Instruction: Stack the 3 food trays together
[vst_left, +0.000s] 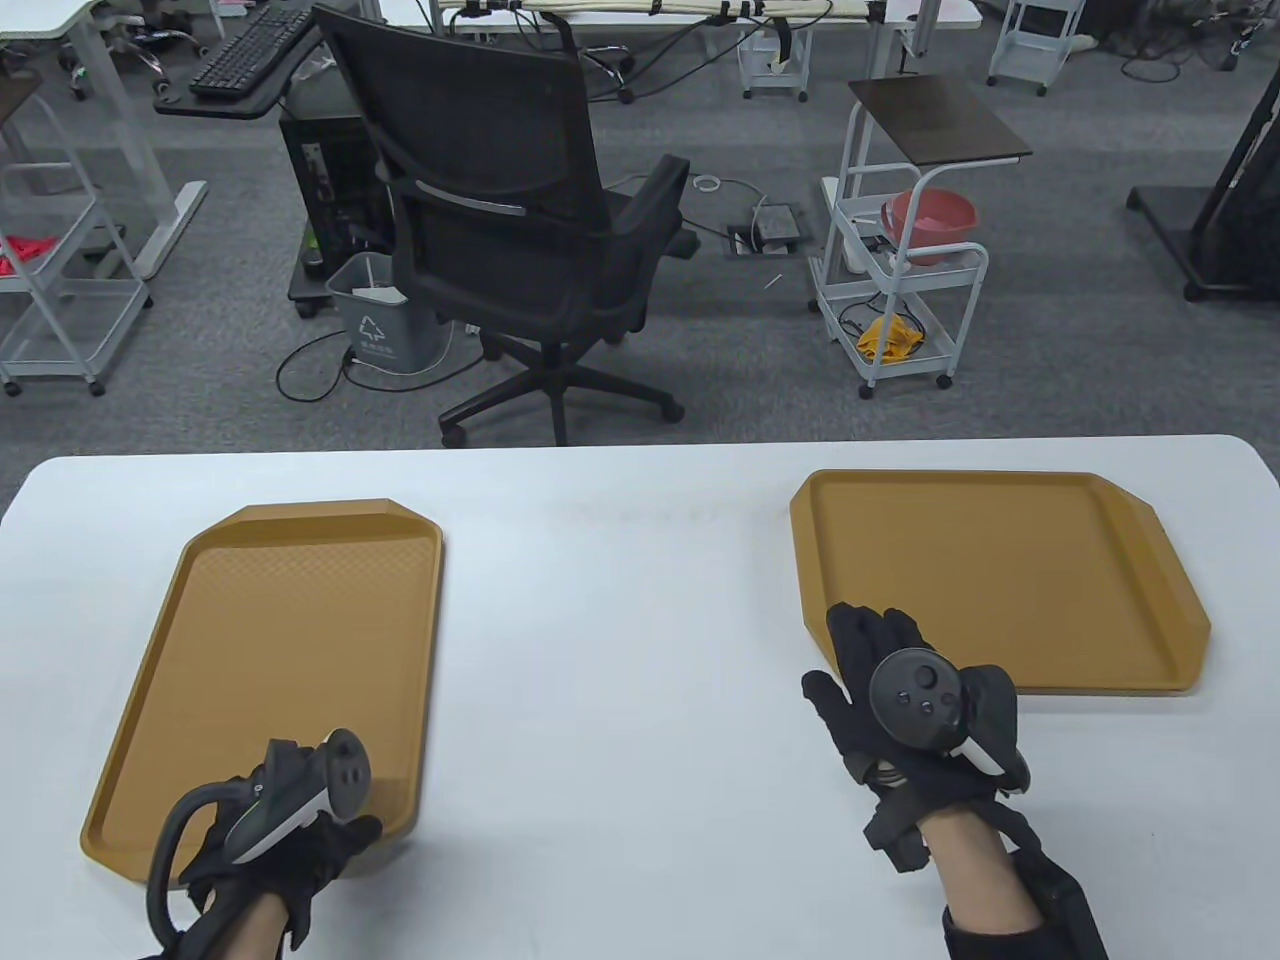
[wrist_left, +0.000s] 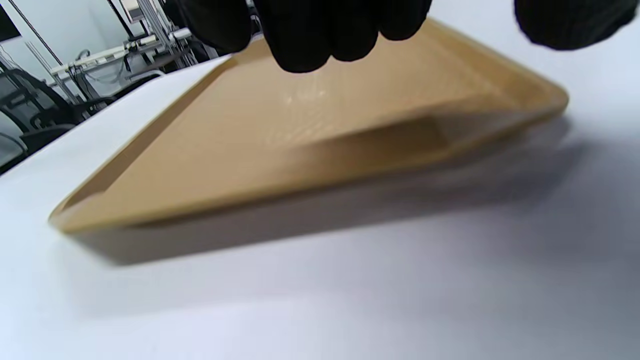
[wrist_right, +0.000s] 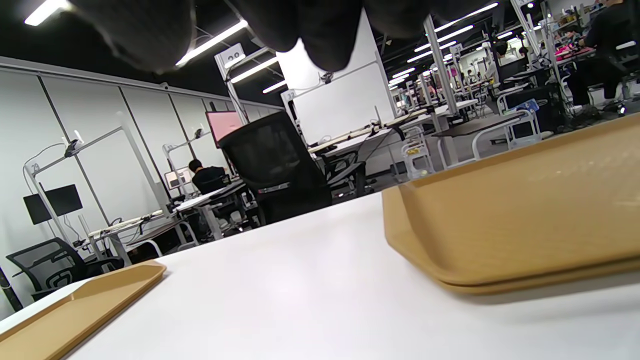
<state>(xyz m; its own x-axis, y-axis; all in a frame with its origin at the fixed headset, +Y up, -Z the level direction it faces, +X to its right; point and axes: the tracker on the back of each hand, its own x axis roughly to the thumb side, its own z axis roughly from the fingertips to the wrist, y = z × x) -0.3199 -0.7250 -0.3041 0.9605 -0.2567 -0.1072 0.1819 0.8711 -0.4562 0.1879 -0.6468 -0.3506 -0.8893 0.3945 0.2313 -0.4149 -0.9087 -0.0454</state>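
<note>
A tan food tray (vst_left: 290, 640) lies lengthwise on the left of the white table (vst_left: 620, 620). On the right lie two tan trays nested as one stack (vst_left: 990, 580); the right wrist view shows the seam between them (wrist_right: 510, 225). My left hand (vst_left: 330, 830) hovers over the left tray's near right corner. In the left wrist view the fingers (wrist_left: 310, 35) hang above the tray (wrist_left: 280, 140), with the thumb (wrist_left: 570, 20) apart from them. My right hand (vst_left: 840, 655) lies spread at the stack's near left corner and holds nothing.
A black office chair (vst_left: 520, 230) stands behind the table's far edge. A white cart (vst_left: 900, 270) with a red basin and a grey bin (vst_left: 375, 320) stand on the floor beyond. The left tray also shows in the right wrist view (wrist_right: 80, 305).
</note>
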